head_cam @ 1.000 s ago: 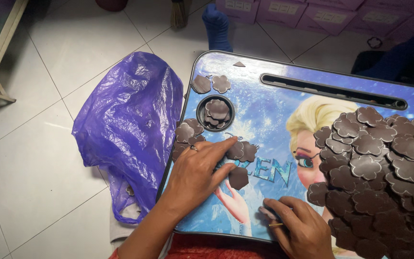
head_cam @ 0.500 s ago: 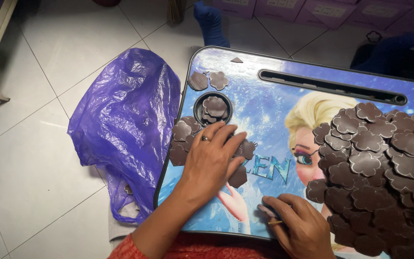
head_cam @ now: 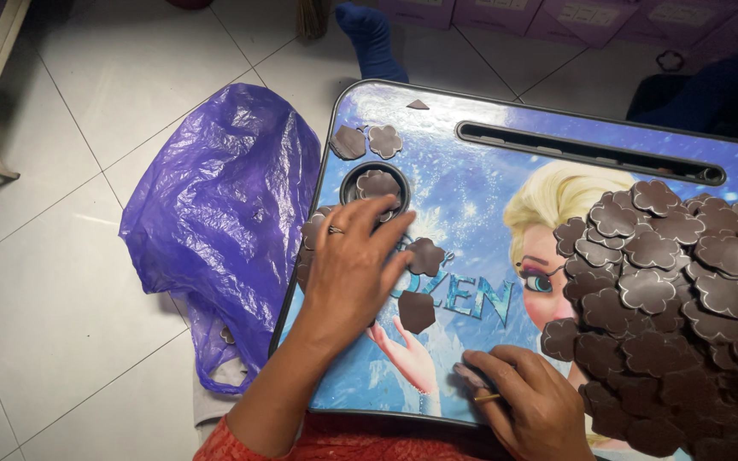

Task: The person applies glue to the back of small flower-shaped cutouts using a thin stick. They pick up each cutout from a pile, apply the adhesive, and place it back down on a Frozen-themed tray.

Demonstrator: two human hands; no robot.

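The brown flower-shaped cutouts lie scattered on a small lap bench with a blue cartoon print, which sits low over a white tiled floor. A few cutouts rest loose near the middle, one sits in the round cup hollow at about ten o'clock on the bench top, two more lie beyond it towards eleven, and a big overlapping heap fills the three-o'clock side. A long dark slot runs along the far edge.

The left hand is spread flat, fingers released and slightly fanned, pressing on cutouts at the bench's left edge (a ring shows on one finger). The right hand, at six o'clock, is curled closed around a thin stick-like tool, with a cutout just under its fingertips.

Beside the bench at nine o'clock slumps a crumpled purple plastic bag. A blue-socked foot shows at twelve. The heap is cut off at the right edge, and what lies under the left palm cannot be made out.
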